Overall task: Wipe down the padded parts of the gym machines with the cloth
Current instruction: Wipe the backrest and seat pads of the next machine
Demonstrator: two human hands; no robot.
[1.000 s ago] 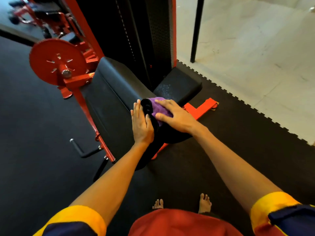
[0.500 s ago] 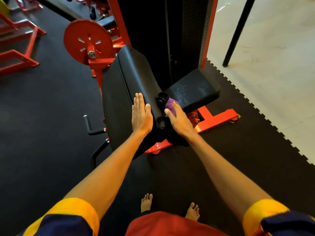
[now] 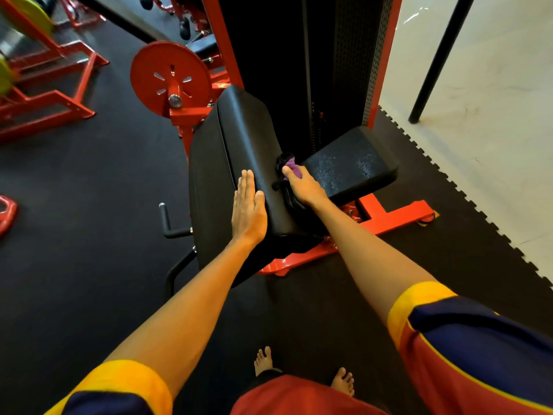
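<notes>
Gym floor: black rubber matting [image 3: 89,250], its toothed edge meeting pale flooring [image 3: 493,130]. Machine with red frame [image 3: 389,214] and black upholstery. Back pad [image 3: 248,136]: left hand [image 3: 250,211] laid flat on its lower part, fingers straight and together. Purple cloth [image 3: 291,168]: bunched in the right hand [image 3: 302,187], fingers curled over it, at the junction of back pad and seat pad [image 3: 353,166]. Red disc [image 3: 170,76] behind the back pad.

Black rubber matting [image 3: 89,205] covers most of the floor and ends at the right in a jigsaw-toothed edge [image 3: 478,199] against a pale, smooth floor [image 3: 493,70]. A black pole [image 3: 440,58] stands on the pale part. Red steel frames [image 3: 51,100] with blurred yellow-green discs [image 3: 30,13] stand far left.
</notes>
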